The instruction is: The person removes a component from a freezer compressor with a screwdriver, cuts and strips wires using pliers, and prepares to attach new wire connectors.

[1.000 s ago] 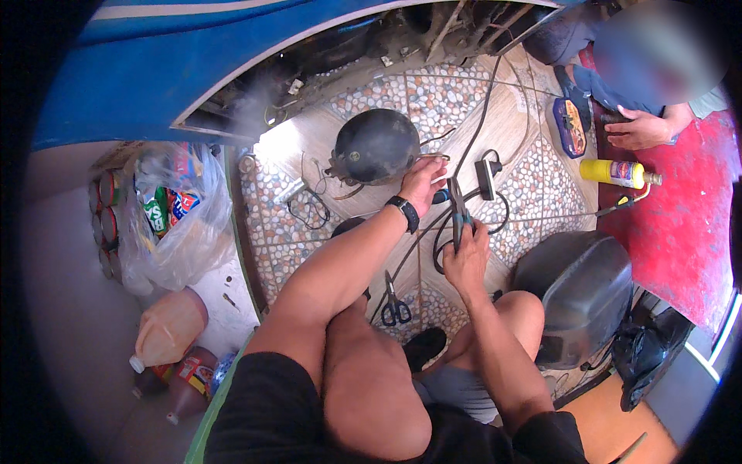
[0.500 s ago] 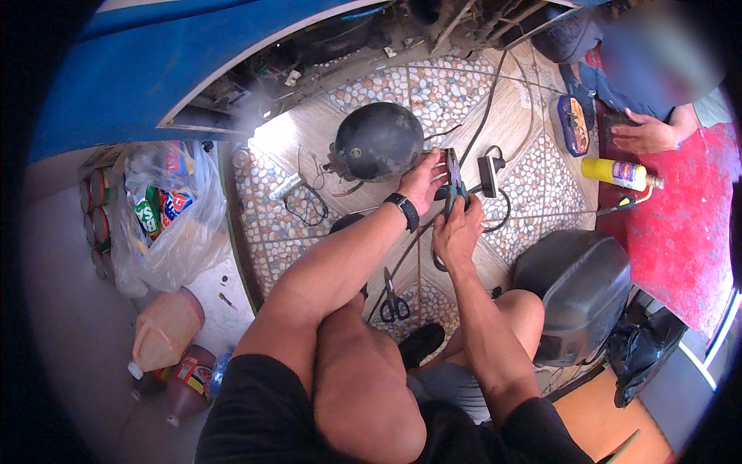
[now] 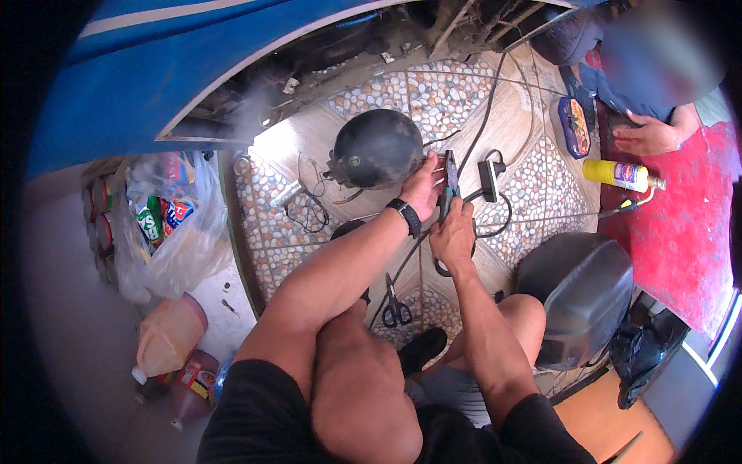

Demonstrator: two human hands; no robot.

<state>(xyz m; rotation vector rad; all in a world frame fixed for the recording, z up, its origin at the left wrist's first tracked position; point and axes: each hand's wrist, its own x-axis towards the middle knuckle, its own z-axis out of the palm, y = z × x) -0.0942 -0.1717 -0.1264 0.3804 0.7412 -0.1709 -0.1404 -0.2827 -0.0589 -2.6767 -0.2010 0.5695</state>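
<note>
My right hand point(image 3: 454, 238) is closed round the handles of a pair of pliers point(image 3: 452, 188), whose jaws point away from me. Beside the jaws, my left hand point(image 3: 421, 190) has its fingers bent, pinching something small and thin that I cannot make out. A dark band circles the left wrist. Just beyond that hand, a round black compressor point(image 3: 377, 147) rests on the tiled floor, with thin tubes and wires at its base. To the right of the pliers lies a power strip point(image 3: 488, 181) with a plug in it.
Scissors point(image 3: 395, 306) lie on the floor near my legs. At right stand a bulky black housing point(image 3: 576, 290) and a red surface point(image 3: 672, 232) bearing a yellow gas canister point(image 3: 616, 175); another person's hand point(image 3: 648, 135) rests there. Bottles point(image 3: 171, 332) and a plastic bag point(image 3: 182, 255) are left.
The pliers and both hands have shifted only slightly beside the compressor. My right hand still grips the handles. The whole view has tilted a little.
</note>
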